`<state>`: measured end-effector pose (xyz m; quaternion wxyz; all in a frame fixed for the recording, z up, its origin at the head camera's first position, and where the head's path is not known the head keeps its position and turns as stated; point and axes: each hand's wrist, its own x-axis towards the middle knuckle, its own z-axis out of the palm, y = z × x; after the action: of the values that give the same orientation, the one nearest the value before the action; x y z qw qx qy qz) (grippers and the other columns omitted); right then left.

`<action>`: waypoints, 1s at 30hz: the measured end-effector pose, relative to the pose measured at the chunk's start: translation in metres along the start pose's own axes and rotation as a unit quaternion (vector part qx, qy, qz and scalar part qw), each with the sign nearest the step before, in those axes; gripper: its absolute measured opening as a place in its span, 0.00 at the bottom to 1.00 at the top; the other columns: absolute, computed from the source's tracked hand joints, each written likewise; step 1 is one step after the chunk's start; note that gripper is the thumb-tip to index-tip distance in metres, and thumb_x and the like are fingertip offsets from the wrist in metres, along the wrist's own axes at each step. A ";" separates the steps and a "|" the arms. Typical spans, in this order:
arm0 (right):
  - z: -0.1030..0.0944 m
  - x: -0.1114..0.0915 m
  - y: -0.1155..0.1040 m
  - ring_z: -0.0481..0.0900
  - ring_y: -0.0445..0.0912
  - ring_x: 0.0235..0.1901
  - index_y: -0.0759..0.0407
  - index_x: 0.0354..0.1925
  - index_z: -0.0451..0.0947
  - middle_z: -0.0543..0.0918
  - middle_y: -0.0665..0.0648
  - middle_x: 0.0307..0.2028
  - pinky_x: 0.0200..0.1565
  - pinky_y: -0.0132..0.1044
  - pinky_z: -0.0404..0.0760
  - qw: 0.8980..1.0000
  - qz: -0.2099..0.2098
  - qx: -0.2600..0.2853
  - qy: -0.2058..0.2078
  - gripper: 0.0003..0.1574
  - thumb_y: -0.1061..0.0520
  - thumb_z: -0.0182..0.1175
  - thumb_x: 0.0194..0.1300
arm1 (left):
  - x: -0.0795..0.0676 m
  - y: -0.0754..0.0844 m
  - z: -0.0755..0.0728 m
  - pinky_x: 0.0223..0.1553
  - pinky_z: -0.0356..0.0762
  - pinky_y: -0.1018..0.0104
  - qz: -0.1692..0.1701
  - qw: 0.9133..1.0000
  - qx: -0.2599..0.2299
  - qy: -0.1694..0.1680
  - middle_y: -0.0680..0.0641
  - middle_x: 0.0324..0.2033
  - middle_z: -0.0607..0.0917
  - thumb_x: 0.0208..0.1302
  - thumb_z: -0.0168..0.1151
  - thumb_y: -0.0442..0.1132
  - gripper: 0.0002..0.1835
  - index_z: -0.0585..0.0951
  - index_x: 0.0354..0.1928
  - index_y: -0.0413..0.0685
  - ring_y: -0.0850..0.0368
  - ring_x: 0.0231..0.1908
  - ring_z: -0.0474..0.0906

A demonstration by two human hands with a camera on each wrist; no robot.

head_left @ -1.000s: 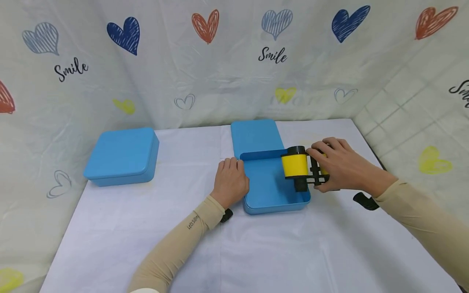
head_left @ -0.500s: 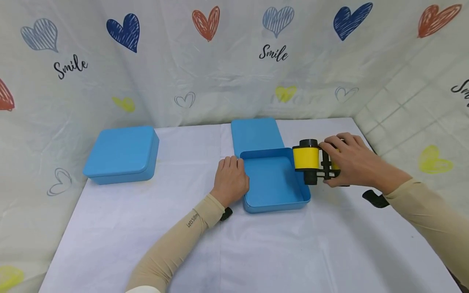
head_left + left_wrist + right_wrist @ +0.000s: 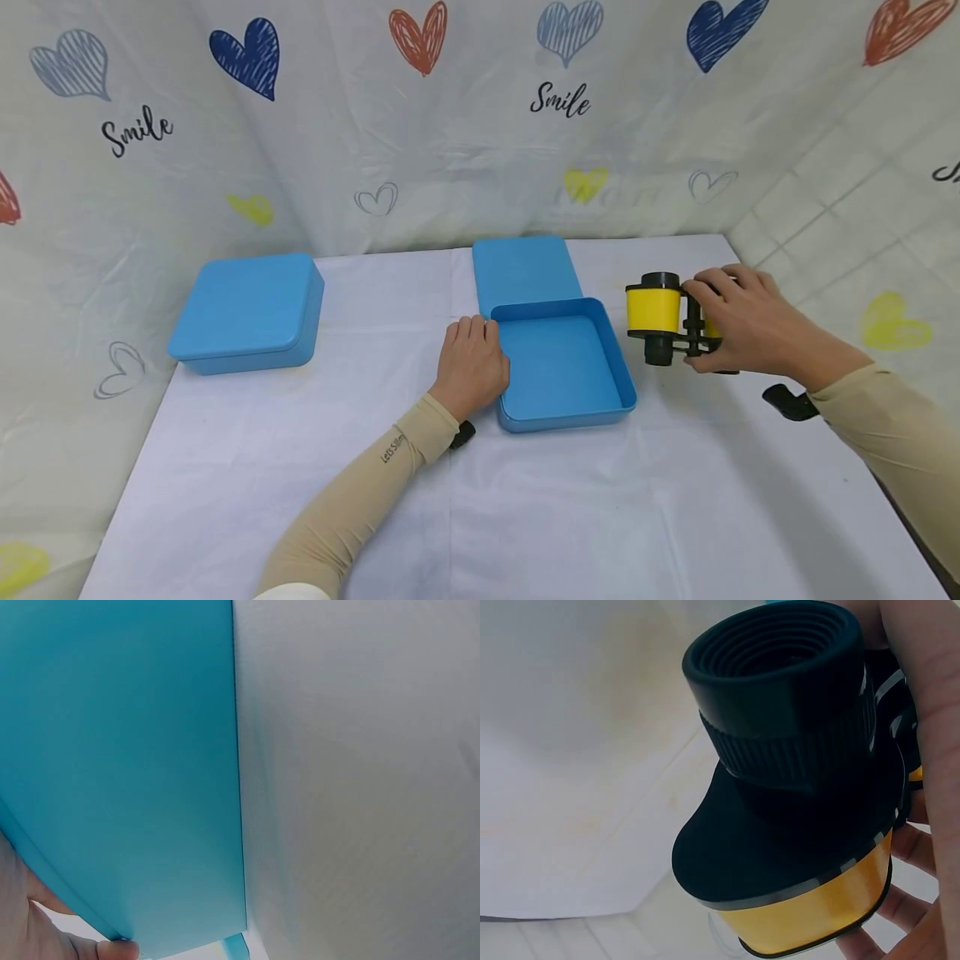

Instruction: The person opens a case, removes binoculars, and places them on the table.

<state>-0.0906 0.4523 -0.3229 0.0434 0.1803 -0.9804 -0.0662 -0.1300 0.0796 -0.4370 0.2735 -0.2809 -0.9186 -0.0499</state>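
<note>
Your right grip (image 3: 757,325) pinches the yellow-and-black binoculars (image 3: 660,312) to the right of the open box (image 3: 558,367), seemingly above the tabletop (image 3: 570,517). Held by their right side, they could twist or slip if your fingers loosen. Your left grip (image 3: 471,367) pinches the box's left edge; a tug could skid it.

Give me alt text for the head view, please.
A person's right hand holds yellow-and-black binoculars just right of an open blue box, whose left rim the left hand grips. A second, closed blue box sits farther left on the white-covered table.
</note>
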 end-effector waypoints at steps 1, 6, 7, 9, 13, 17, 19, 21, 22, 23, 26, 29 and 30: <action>0.001 -0.001 0.002 0.64 0.69 0.61 0.65 0.65 0.69 0.73 0.67 0.60 0.59 0.70 0.67 1.000 0.002 0.002 0.001 0.63 0.38 0.82 0.36 | 0.000 0.000 0.000 0.34 0.55 0.65 0.001 1.000 0.000 0.002 0.50 0.25 0.64 0.65 0.53 0.37 0.06 0.72 0.29 0.48 0.54 0.29 0.60; 0.004 -0.003 0.009 0.64 0.69 0.60 0.65 0.64 0.69 0.73 0.68 0.59 0.58 0.69 0.68 1.000 0.005 0.002 0.007 0.62 0.39 0.82 0.35 | 0.000 -0.001 0.000 0.33 0.57 0.65 0.004 1.000 0.004 0.011 0.49 0.25 0.68 0.66 0.51 0.37 0.07 0.72 0.29 0.47 0.54 0.28 0.62; 0.005 -0.003 0.010 0.64 0.69 0.60 0.65 0.64 0.69 0.73 0.68 0.59 0.58 0.69 0.68 1.000 0.006 0.002 0.007 0.62 0.39 0.83 0.35 | 0.000 -0.001 0.000 0.33 0.58 0.64 0.004 1.000 0.003 0.013 0.49 0.25 0.69 0.66 0.51 0.37 0.07 0.72 0.29 0.47 0.54 0.28 0.62; 0.006 -0.004 0.013 0.63 0.69 0.60 0.65 0.63 0.69 0.73 0.68 0.59 0.58 0.69 0.67 1.000 0.009 0.001 0.006 0.63 0.39 0.83 0.35 | 0.000 -0.001 0.001 0.33 0.58 0.64 0.005 1.000 0.003 0.018 0.48 0.25 0.69 0.66 0.50 0.37 0.07 0.72 0.29 0.47 0.54 0.28 0.61; 0.010 -0.005 0.017 0.63 0.69 0.60 0.66 0.63 0.69 0.73 0.68 0.59 0.59 0.70 0.67 1.000 0.016 0.003 0.003 0.63 0.39 0.83 0.35 | 0.000 -0.002 0.002 0.33 0.59 0.64 0.004 1.000 0.001 0.019 0.48 0.25 0.69 0.66 0.50 0.36 0.07 0.72 0.29 0.47 0.55 0.28 0.56; 0.016 -0.007 0.020 0.63 0.69 0.60 0.66 0.63 0.69 0.73 0.68 0.59 0.58 0.70 0.67 1.000 0.018 0.004 -0.002 0.63 0.39 0.83 0.36 | 0.000 -0.001 0.002 0.34 0.58 0.64 0.001 1.000 -0.003 0.007 0.48 0.26 0.71 0.66 0.49 0.37 0.07 0.72 0.30 0.47 0.56 0.29 0.55; 0.020 -0.008 0.021 0.64 0.70 0.60 0.65 0.64 0.69 0.73 0.68 0.60 0.58 0.70 0.67 1.000 0.019 0.004 -0.007 0.63 0.38 0.83 0.36 | 0.001 -0.001 0.002 0.35 0.57 0.64 0.000 1.000 -0.005 0.003 0.47 0.26 0.71 0.67 0.49 0.37 0.07 0.72 0.30 0.47 0.55 0.29 0.56; 0.024 -0.008 0.021 0.64 0.70 0.61 0.65 0.64 0.69 0.73 0.68 0.60 0.59 0.71 0.67 1.000 0.019 0.001 -0.013 0.63 0.38 0.82 0.36 | 0.001 0.000 0.001 0.35 0.57 0.64 -0.001 1.000 -0.005 -0.002 0.48 0.26 0.71 0.67 0.50 0.37 0.07 0.72 0.30 0.47 0.55 0.29 0.59; 0.026 -0.007 0.021 0.64 0.70 0.61 0.65 0.64 0.69 0.73 0.68 0.60 0.59 0.71 0.67 1.000 0.020 0.000 -0.017 0.63 0.37 0.82 0.37 | 0.001 0.000 0.001 0.35 0.56 0.65 -0.002 1.000 -0.006 -0.005 0.47 0.26 0.71 0.67 0.50 0.37 0.07 0.72 0.30 0.47 0.55 0.29 0.59; 0.028 -0.007 0.021 0.64 0.70 0.61 0.65 0.65 0.69 0.73 0.68 0.61 0.59 0.71 0.67 1.000 0.020 -0.001 -0.022 0.64 0.37 0.82 0.37 | 0.001 0.000 0.001 0.35 0.56 0.65 -0.003 1.000 -0.005 -0.010 0.47 0.26 0.71 0.67 0.50 0.38 0.07 0.71 0.30 0.47 0.54 0.29 0.60; 0.034 -0.007 0.020 0.65 0.70 0.62 0.65 0.65 0.69 0.73 0.68 0.61 0.60 0.72 0.68 0.999 0.019 -0.005 -0.033 0.64 0.37 0.82 0.37 | 0.001 0.001 0.002 0.36 0.55 0.65 -0.007 1.000 -0.002 -0.027 0.47 0.27 0.71 0.68 0.51 0.38 0.07 0.71 0.30 0.48 0.54 0.30 0.61; 0.040 -0.008 0.018 0.65 0.71 0.62 0.65 0.66 0.69 0.73 0.68 0.62 0.60 0.72 0.68 0.999 0.018 -0.003 -0.044 0.64 0.36 0.81 0.38 | 0.001 0.001 0.003 0.36 0.56 0.64 -0.009 0.999 -0.003 -0.036 0.47 0.27 0.72 0.69 0.51 0.39 0.07 0.72 0.31 0.47 0.54 0.30 0.61; 0.042 -0.008 0.017 0.65 0.71 0.62 0.65 0.66 0.69 0.73 0.68 0.62 0.60 0.72 0.68 0.999 0.017 -0.001 -0.046 0.63 0.37 0.81 0.38 | 0.001 0.001 0.003 0.36 0.57 0.64 -0.009 0.999 -0.003 -0.037 0.47 0.27 0.72 0.69 0.51 0.39 0.07 0.72 0.31 0.47 0.54 0.30 0.61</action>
<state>-0.0937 0.4754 -0.3625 0.0000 0.1603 -0.9842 -0.0746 -0.1313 0.0817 -0.4390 0.2383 -0.2754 -0.9303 -0.0443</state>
